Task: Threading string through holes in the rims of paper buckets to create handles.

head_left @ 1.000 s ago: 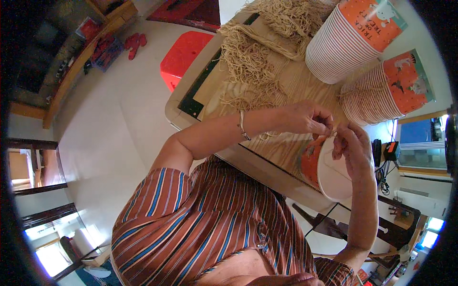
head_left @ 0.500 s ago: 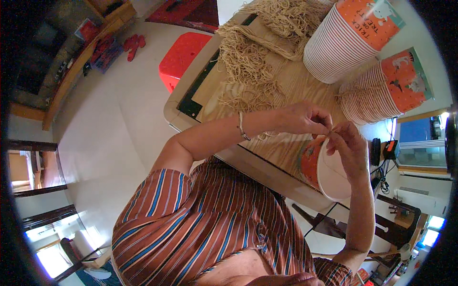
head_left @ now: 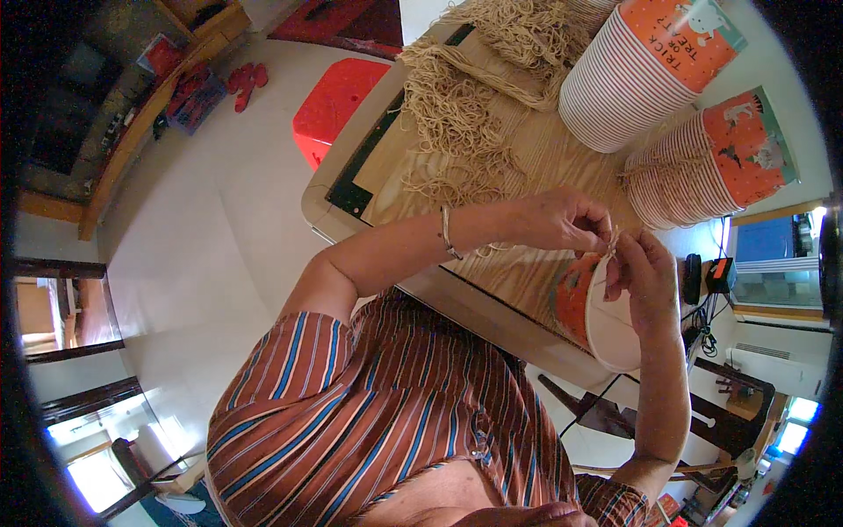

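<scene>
An orange-printed paper bucket (head_left: 575, 297) lies tilted at the near table edge, its white open mouth turned toward the right. At the upper rim, a strand of tan twine (head_left: 613, 239) stands up between my hands. My left hand (head_left: 562, 221), with a bangle at its wrist, is closed in a pinch on the twine. My right hand (head_left: 648, 277) also pinches the twine, its fingers over the bucket's mouth and partly hiding the rim. A length of twine seems to run inside the bucket.
Loose tan twine (head_left: 457, 114) is heaped on the wood-grain table (head_left: 544, 162). Two nested stacks of paper buckets, a taller stack (head_left: 615, 97) and a shorter stack (head_left: 680, 180), lie along the right side. Black cables (head_left: 700, 327) hang beyond the table; a red stool (head_left: 338, 105) stands past the left edge.
My right hand's fingers have shifted slightly and straightened, and a twine end now shows above the rim. My left hand has barely moved. The bucket has moved very slightly.
</scene>
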Tool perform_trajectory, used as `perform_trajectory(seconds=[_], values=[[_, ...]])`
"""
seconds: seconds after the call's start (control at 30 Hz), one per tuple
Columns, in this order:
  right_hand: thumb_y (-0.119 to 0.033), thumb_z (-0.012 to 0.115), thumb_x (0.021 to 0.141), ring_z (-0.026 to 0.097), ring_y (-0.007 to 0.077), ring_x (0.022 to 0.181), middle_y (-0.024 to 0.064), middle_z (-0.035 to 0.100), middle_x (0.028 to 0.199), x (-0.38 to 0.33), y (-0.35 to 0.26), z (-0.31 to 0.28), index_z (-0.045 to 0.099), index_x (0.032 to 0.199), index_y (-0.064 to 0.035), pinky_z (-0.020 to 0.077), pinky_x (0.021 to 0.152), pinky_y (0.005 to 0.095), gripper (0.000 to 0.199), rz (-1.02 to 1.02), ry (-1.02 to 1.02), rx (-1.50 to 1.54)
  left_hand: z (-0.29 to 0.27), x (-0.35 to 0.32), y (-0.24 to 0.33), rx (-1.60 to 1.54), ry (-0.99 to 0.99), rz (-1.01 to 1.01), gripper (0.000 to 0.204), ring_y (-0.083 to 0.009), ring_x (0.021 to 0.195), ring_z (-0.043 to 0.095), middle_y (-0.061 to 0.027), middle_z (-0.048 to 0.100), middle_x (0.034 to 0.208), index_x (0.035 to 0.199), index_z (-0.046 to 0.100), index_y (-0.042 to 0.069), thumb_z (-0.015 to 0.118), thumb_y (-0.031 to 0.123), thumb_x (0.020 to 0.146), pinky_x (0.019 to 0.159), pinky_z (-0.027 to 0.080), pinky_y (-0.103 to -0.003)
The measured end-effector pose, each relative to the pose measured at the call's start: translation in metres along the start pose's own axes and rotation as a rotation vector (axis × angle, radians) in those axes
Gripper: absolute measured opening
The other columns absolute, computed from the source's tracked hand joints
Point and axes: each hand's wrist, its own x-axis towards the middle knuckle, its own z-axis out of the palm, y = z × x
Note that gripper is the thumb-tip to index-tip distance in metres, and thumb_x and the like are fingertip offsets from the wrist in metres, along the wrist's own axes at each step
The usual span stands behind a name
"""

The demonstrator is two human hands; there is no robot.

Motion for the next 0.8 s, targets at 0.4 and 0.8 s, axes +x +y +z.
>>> perform_trajectory(seconds=[0.4, 0.8], values=[[-0.006, 0.056, 0.092, 0.058, 0.0133, 0.060, 0.0067, 0.060, 0.069, -0.003, 0.010, -0.007, 0.053, 0.099, -0.0033, 0.0497, 0.054, 0.0257, 0.008, -0.145, -0.029, 0.083, 0.001, 0.003, -0.007, -0.070, -0.020, -0.088, 0.014, -0.0063, 0.082, 0.053, 0.0040, 0.057, 0.088, 0.100, 0.060, 0.006, 0.060, 0.018, 0.092, 0.073, 0.046, -0.025], [-0.005, 0.057, 0.091, 0.060, 0.0102, 0.062, 0.0059, 0.063, 0.072, -0.005, 0.015, -0.001, 0.056, 0.104, -0.0030, 0.0493, 0.055, 0.0241, 0.014, -0.337, 0.032, -0.310, 0.001, 0.003, 0.000, -0.038, -0.008, -0.069, 0.016, -0.0047, 0.075, 0.052, 0.0050, 0.058, 0.082, 0.098, 0.061, 0.006, 0.062, 0.021, 0.092, 0.068, 0.046, -0.024]])
